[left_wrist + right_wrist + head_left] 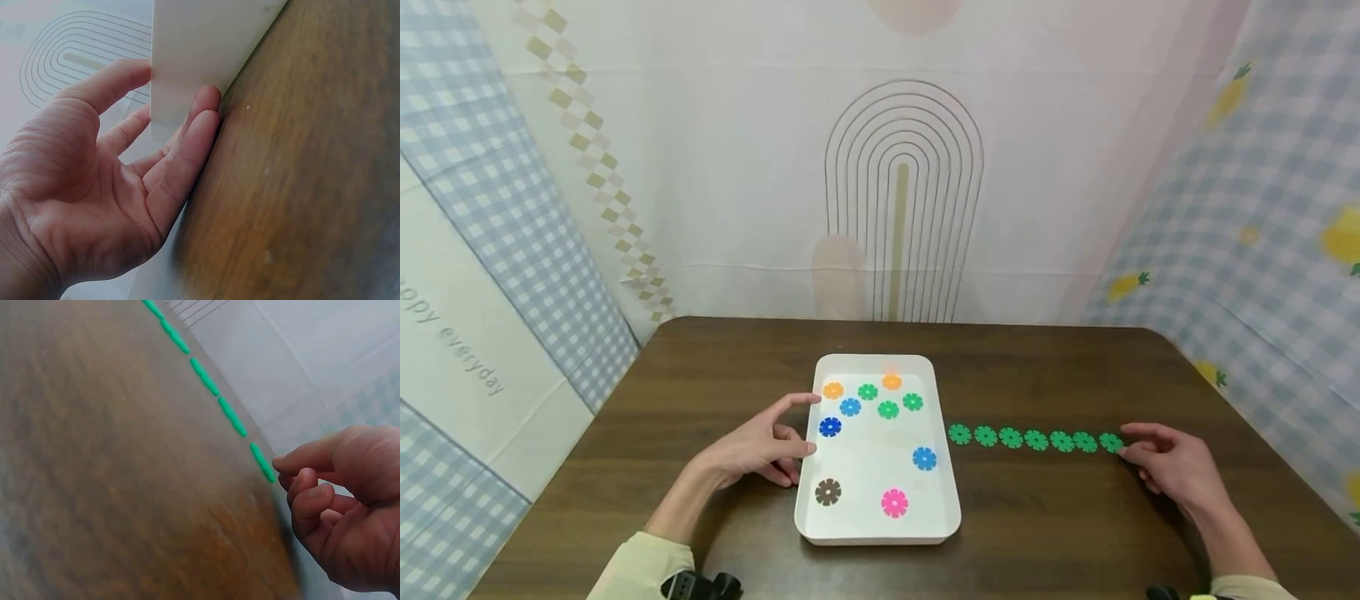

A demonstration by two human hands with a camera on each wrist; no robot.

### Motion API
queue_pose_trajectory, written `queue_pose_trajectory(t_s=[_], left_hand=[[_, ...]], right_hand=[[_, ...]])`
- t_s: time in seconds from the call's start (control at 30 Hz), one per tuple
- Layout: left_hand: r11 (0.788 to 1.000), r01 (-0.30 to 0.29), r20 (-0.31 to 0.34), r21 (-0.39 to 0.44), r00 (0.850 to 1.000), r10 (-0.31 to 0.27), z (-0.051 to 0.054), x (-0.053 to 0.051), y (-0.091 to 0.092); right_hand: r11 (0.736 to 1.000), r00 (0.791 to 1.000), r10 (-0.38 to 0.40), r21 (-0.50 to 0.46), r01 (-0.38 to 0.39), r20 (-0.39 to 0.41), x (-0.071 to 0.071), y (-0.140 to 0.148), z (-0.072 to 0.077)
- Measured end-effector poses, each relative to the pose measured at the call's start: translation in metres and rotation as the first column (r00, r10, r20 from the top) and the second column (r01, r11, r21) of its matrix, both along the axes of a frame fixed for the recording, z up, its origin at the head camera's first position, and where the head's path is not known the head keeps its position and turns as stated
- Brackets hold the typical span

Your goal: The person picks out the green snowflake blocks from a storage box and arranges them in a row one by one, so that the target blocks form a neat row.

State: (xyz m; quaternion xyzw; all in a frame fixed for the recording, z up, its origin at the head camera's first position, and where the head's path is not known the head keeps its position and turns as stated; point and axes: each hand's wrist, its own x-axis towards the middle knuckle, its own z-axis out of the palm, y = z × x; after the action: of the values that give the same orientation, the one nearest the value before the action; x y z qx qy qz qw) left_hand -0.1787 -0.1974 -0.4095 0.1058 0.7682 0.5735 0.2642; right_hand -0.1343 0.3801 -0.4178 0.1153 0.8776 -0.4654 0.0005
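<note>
My left hand [760, 450] is at the left side of a white tray [872, 533], index finger and thumb apart against its rim. In the left wrist view, the thumb and fingers of that hand [94, 187] touch the tray's wall [194, 44] without wrapping around it. At the right end of a row of notched green plastic discs [1011, 438] is my right hand [1176, 471]. Its thumb and index tips are at the edge of the last green disc [1111, 442]. The right wrist view shows the other fingers of this hand [350, 519] loosely bent beside that disc [262, 462].
Inside the tray lie loose discs: orange [833, 391], green [888, 410], light blue [924, 458], dark blue [830, 427], brown [828, 492] and pink [894, 503]. The brown table [1037, 542] meets a hanging cloth [737, 208] at the back.
</note>
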Motion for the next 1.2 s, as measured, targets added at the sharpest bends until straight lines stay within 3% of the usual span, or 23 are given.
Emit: queue_pose_trajectory(t_s=[0.23, 0.43, 0.57, 0.67, 0.87, 1.03, 1.2], left_hand=[[1.000, -0.003, 0.000, 0.008, 1.000, 0.003, -0.001, 0.000, -0.001], [1.000, -0.007, -0.003, 0.009, 1.000, 0.007, 0.000, -0.001, -0.002], [1.000, -0.008, -0.002, 0.008, 1.000, 0.008, 0.000, -0.001, -0.002], [1.000, -0.005, -0.001, 0.013, 1.000, 0.005, -0.001, -0.001, -0.001], [1.000, -0.006, 0.002, 0.030, 1.000, 0.006, -0.003, 0.000, -0.001], [0.999, -0.009, 0.003, 0.037, 1.000, 0.009, -0.003, 0.001, 0.000], [0.999, -0.015, 0.005, 0.040, 1.000, 0.015, -0.003, 0.000, -0.002]], right_hand=[[0.997, 0.995, 0.052, 0.055, -0.047, -0.088, -0.009, -0.028, 0.026], [0.986, 0.970, 0.166, 0.040, -0.162, -0.179, -0.024, -0.081, 0.062], [0.966, 0.951, 0.254, 0.002, -0.258, -0.179, -0.038, -0.123, 0.075], [0.947, 0.937, 0.313, -0.025, -0.321, -0.158, -0.047, -0.154, 0.074], [0.924, 0.923, 0.372, -0.057, -0.379, -0.101, -0.065, -0.206, 0.056], [0.917, 0.916, 0.393, -0.042, -0.397, -0.076, -0.076, -0.231, 0.041], [0.915, 0.912, 0.403, 0.030, -0.401, -0.083, -0.082, -0.246, 0.038]])
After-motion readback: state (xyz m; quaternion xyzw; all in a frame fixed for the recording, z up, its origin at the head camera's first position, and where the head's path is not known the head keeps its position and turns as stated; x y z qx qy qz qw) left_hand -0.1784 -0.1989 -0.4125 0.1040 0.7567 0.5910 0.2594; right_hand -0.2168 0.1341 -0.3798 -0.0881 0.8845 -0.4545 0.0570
